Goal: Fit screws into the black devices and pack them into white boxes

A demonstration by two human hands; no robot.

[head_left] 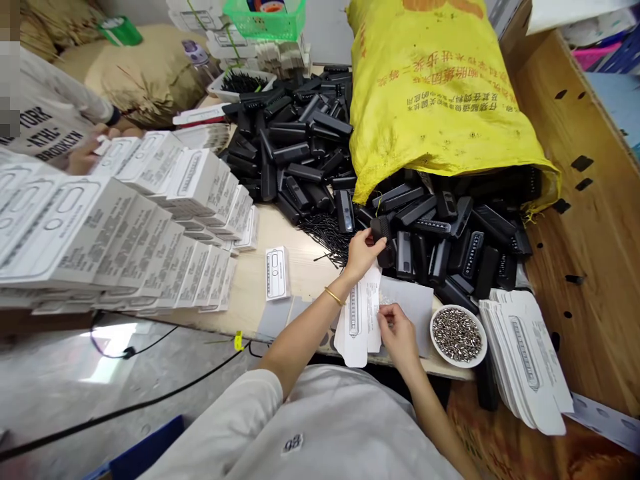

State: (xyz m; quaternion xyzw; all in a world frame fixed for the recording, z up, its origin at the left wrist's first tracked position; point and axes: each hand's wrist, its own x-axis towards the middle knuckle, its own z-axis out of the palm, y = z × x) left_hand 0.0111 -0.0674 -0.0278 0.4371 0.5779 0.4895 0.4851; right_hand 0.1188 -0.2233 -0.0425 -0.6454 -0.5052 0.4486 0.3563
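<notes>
My left hand [364, 255], with a gold bangle at the wrist, grips a black ribbed plastic case [381, 241] at the edge of the black heap. Below it, a flat white printed carton [356, 327] lies unfolded near the table edge. My right hand [399, 333] is closed in a pinch at this carton's right edge; what its fingertips hold is hidden. Several small clear bits lie just above those fingers, on a grey sheet [415, 303]. A white bowl [458, 336] of small metal pieces stands to the right of my right hand.
Stacked white boxes [125, 233] fill the left side, near another person's hand [83, 157]. One folded box [277, 273] stands alone. A yellow sack [445, 87] spills black cases [300, 147]. Thin black sticks [327, 237] lie mid-table. Flat cartons [525, 360] lie right, beside a wooden panel [590, 220].
</notes>
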